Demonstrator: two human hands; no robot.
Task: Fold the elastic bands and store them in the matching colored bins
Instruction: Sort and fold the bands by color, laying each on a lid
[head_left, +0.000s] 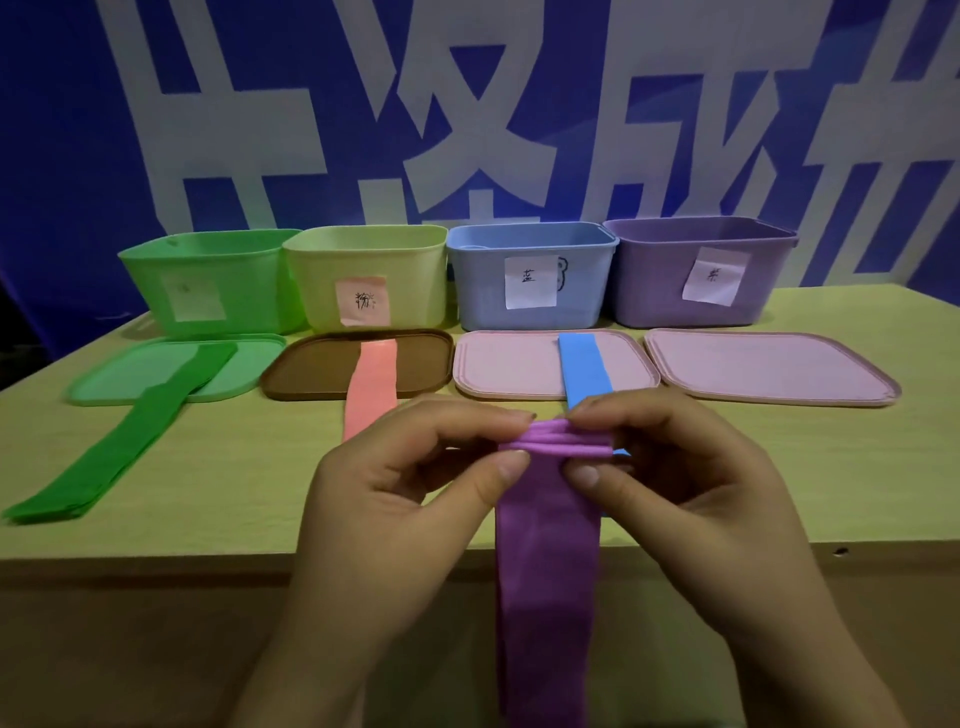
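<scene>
A purple elastic band (548, 561) hangs over the table's front edge, its top end gathered into several folds. My left hand (410, 499) pinches the left side of the folds and my right hand (675, 488) pinches the right side. A green band (130, 441) lies from the green lid down to the left. A pink band (371, 384) and a blue band (584, 369) lie flat across two other lids, their near ends hidden by my hands. Behind stand a green bin (218, 280), a yellow bin (363, 275) with a pink label, a blue bin (530, 275) and a purple bin (701, 270).
Four lids lie in front of the bins: green (104, 384), brown (306, 374), pink (498, 364) and another pink (769, 369). The yellow-green table (234, 499) ends just below my wrists. A blue banner with white characters hangs behind.
</scene>
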